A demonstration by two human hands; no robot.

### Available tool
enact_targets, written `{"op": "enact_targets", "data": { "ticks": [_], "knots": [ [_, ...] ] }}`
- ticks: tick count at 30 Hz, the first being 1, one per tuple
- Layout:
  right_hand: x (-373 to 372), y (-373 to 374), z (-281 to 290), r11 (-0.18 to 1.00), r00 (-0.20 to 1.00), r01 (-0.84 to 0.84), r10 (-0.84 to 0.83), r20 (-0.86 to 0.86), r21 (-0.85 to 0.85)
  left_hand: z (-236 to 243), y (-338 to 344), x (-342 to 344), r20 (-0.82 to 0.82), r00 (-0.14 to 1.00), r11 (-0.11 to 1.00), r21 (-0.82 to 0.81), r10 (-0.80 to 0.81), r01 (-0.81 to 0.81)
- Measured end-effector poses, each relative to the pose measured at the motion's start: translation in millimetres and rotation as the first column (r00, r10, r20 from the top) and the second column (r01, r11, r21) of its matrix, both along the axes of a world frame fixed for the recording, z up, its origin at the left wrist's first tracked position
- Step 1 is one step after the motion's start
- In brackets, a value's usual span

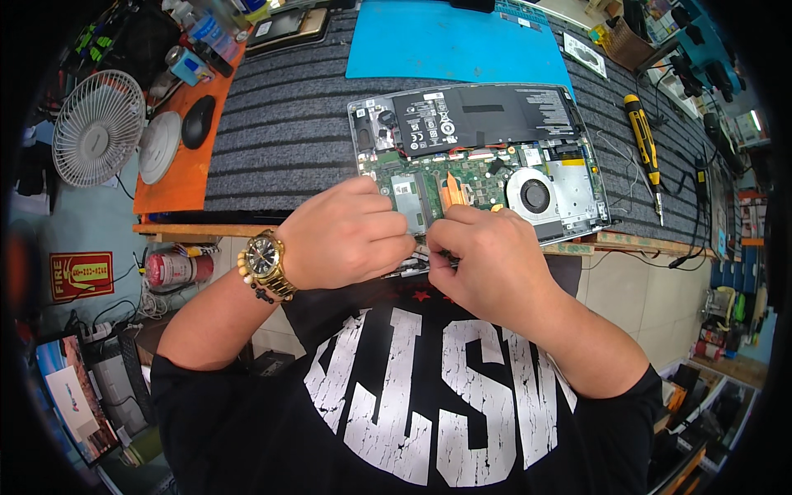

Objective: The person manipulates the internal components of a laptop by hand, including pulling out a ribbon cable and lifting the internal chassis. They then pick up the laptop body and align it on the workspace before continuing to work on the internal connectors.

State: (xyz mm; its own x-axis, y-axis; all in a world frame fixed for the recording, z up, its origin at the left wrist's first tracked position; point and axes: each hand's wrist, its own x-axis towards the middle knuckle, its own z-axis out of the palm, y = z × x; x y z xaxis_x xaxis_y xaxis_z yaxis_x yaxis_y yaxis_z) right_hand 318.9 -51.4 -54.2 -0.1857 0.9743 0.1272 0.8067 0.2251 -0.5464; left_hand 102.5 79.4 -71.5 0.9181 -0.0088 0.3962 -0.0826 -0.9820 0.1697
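An opened laptop base [584,210] lies at the front edge of the workbench with its insides showing. Its black battery [487,115] fills the far half, and a green circuit board [478,175], copper heat pipe [451,191] and round fan [535,195] sit nearer me. My left hand [351,235] is curled over the near left edge of the laptop. Close beside it, my right hand [488,257] has thumb and fingers pinched together at the near edge. Whatever the fingertips of either hand hold is hidden or too small to make out.
A yellow and black screwdriver [642,140] lies right of the laptop on the grey striped mat [280,124]. Beyond is a blue work mat [454,45]. At left are a white fan [97,130], a black mouse [198,122] and a blue can [188,66]. Thin wires trail at right.
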Motion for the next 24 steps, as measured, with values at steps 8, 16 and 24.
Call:
{"op": "enact_targets", "data": {
  "ticks": [8,16,24],
  "knots": [
    [-0.7,0.1,1.2,1.000,1.000,-0.005,0.005,0.012,-0.002,1.2,4.3,-3.0,-0.028,0.998,0.998,-0.021,-0.059,0.058],
    [-1.2,-0.5,0.7,1.000,1.000,0.002,-0.002,0.023,-0.004,3.0,6.2,-1.0,-0.012,0.991,0.991,0.018,-0.131,0.131],
    [-2.0,0.9,3.5,1.000,0.999,-0.004,0.005,0.043,-0.019,0.3,5.6,-1.8,-0.004,0.991,0.991,0.032,-0.132,0.132]
  ]
}}
